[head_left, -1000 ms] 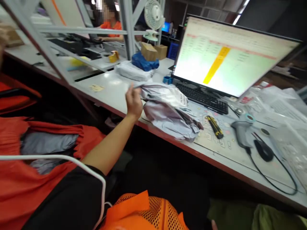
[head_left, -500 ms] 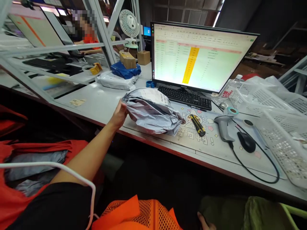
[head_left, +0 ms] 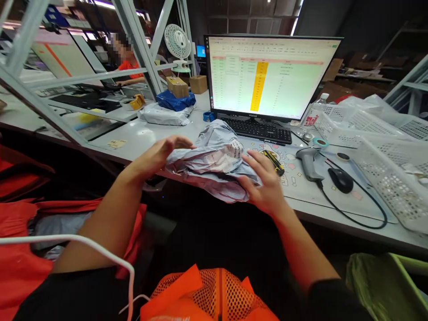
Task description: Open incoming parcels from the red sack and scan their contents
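Note:
A crumpled grey plastic mailing bag [head_left: 209, 162] with a printed label lies at the desk's front edge, its near side hanging slightly over. My left hand [head_left: 162, 156] is at the bag's left end, fingers stretched out over it; whether the thumb touches is hidden. At the right end, my right hand [head_left: 265, 185] has its fingers spread, thumb and fingertips against or just over the plastic. A black-and-yellow utility knife [head_left: 274, 162] lies right behind my right hand. Neither hand is closed round the bag.
Behind the bag stand a keyboard [head_left: 256, 130] and monitor [head_left: 267, 76]. To the right are a barcode scanner [head_left: 309, 162], a mouse [head_left: 340, 180] and white baskets [head_left: 394, 178]. Wrapped parcels [head_left: 167, 113] sit back left beside a metal frame [head_left: 138, 49]. A person works beyond it.
The bag has come down and nearer the desk edge, its label turned. My left hand has loosened from its hold. My right hand has risen from below to the bag's right end.

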### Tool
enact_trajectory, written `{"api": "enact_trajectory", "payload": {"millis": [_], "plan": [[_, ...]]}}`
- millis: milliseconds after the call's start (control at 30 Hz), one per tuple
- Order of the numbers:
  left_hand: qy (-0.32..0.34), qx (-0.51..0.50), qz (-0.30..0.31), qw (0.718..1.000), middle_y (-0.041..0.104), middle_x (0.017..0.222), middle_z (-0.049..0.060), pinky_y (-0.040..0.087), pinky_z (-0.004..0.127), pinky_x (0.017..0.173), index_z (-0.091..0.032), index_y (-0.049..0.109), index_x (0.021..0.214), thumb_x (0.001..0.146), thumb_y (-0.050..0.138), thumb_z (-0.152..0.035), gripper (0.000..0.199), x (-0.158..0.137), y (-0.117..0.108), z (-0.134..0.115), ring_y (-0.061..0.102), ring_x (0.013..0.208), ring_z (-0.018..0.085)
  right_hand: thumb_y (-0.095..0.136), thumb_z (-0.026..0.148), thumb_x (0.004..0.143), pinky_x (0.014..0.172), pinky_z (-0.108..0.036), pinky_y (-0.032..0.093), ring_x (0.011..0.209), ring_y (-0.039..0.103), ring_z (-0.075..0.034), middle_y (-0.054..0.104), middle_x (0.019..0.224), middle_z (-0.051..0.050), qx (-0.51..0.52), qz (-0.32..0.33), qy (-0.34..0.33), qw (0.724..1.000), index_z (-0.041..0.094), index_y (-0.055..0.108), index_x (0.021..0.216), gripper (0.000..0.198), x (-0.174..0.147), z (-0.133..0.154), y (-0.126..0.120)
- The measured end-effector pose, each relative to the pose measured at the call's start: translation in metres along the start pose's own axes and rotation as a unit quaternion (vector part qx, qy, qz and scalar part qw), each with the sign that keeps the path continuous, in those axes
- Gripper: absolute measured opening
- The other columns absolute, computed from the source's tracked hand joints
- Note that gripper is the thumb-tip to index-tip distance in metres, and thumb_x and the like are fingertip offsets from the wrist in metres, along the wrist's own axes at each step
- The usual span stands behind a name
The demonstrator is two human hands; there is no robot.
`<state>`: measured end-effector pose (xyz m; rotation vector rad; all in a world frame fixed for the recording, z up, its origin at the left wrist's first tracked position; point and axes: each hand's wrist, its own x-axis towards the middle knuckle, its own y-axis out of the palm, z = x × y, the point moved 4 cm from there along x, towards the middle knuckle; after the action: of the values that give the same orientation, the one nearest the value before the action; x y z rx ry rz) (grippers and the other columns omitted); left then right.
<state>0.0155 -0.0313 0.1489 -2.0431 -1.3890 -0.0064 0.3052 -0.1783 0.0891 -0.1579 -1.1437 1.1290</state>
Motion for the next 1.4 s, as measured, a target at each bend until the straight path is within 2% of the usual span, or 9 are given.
{"api": "enact_trajectory", "payload": {"millis": [133,333,467,633,800,933,1133,1267,1400], "plan": [[0.039,0.188,-0.019,0.981,0.072,0.129,0.014,0.051,0.054,0.109,-0.019,0.071,0.13,0.084,0.072,-0.077,0.074,0.023,0.019,-0.018,0.066,0.122,0.04,0.079,0.061,0.088,0.122,-0.082,0.008,0.161,-0.015,-0.048,-0.008,0.18,-0.004,-0.127,0.195,-0.004,0.973,0.036,0.023,0.172,0.103,0.039,0.008,0.106],[0.062,0.447,0.032,0.892,0.053,0.16,0.01,0.038,0.06,0.121,-0.03,0.061,0.151,0.098,0.065,-0.049,0.057,0.043,0.072,-0.007,0.05,0.145,0.044,0.07,0.071,0.091,0.118,-0.086,0.009,0.159,-0.019,-0.052,-0.021,0.176,-0.002,-0.142,0.252,0.048,0.956,0.035,0.007,0.174,0.11,0.049,-0.005,0.133],[0.031,0.377,0.073,0.923,0.033,0.175,-0.001,0.039,0.053,0.124,-0.04,0.047,0.161,0.102,0.052,-0.063,0.064,0.059,0.062,0.056,0.048,0.149,0.037,0.069,0.068,0.093,0.125,-0.078,0.007,0.159,-0.02,-0.05,-0.018,0.177,-0.005,-0.14,0.21,0.085,0.964,0.028,0.008,0.175,0.11,0.041,-0.007,0.133],[-0.01,0.186,0.093,0.978,0.029,0.176,0.01,0.028,0.047,0.132,-0.023,0.033,0.17,0.094,0.041,-0.085,0.099,0.068,0.039,0.144,0.03,0.161,0.034,0.077,0.072,0.084,0.127,-0.074,0.003,0.158,-0.023,-0.051,-0.013,0.178,-0.013,-0.157,0.188,0.096,0.965,0.017,0.021,0.173,0.119,0.031,0.004,0.156],[0.003,0.344,0.006,0.939,0.033,0.174,0.01,0.015,0.067,0.13,-0.029,0.048,0.162,0.09,0.06,-0.077,0.088,0.057,0.037,0.086,0.022,0.161,0.047,0.078,0.072,0.083,0.124,-0.077,0.004,0.159,-0.014,-0.055,-0.009,0.177,-0.02,-0.165,0.199,0.117,0.959,0.015,0.024,0.172,0.119,0.028,0.01,0.166],[0.122,0.379,-0.036,0.917,0.038,0.172,0.01,0.023,0.052,0.132,-0.022,0.045,0.163,0.103,0.052,-0.053,0.068,0.045,0.078,0.021,0.033,0.16,0.034,0.079,0.068,0.084,0.125,-0.076,0.008,0.159,-0.008,-0.056,-0.007,0.176,-0.022,-0.177,0.229,0.127,0.949,0.012,0.021,0.172,0.12,0.017,0.016,0.158],[0.09,0.387,0.025,0.917,0.025,0.176,0.012,0.012,0.053,0.135,-0.019,0.031,0.17,0.099,0.056,-0.059,0.085,0.086,0.123,0.072,0.021,0.164,0.034,0.075,0.054,0.093,0.126,-0.061,0.032,0.158,0.026,-0.05,0.031,0.172,-0.017,-0.094,0.312,0.06,0.944,0.012,0.05,0.161,0.084,0.028,0.007,0.098],[0.156,0.41,0.124,0.89,0.017,0.178,0.013,0.003,0.052,0.135,-0.016,0.024,0.172,0.099,0.056,-0.063,0.092,0.103,0.127,0.082,0.011,0.166,0.033,0.053,0.042,0.106,0.108,-0.043,0.055,0.12,0.071,-0.028,0.076,0.128,-0.012,0.005,0.161,0.032,0.986,0.017,0.076,0.129,0.041,0.092,-0.031,0.052],[0.202,0.412,0.178,0.871,0.02,0.177,0.015,0.002,0.048,0.136,-0.008,0.021,0.171,0.099,0.053,-0.068,0.099,0.101,0.129,0.078,0.008,0.167,0.03,0.045,0.036,0.106,0.119,-0.043,0.046,0.134,0.063,-0.025,0.069,0.141,-0.013,0.022,0.066,-0.005,0.998,0.016,0.072,0.136,0.045,0.141,-0.073,0.082]]}}
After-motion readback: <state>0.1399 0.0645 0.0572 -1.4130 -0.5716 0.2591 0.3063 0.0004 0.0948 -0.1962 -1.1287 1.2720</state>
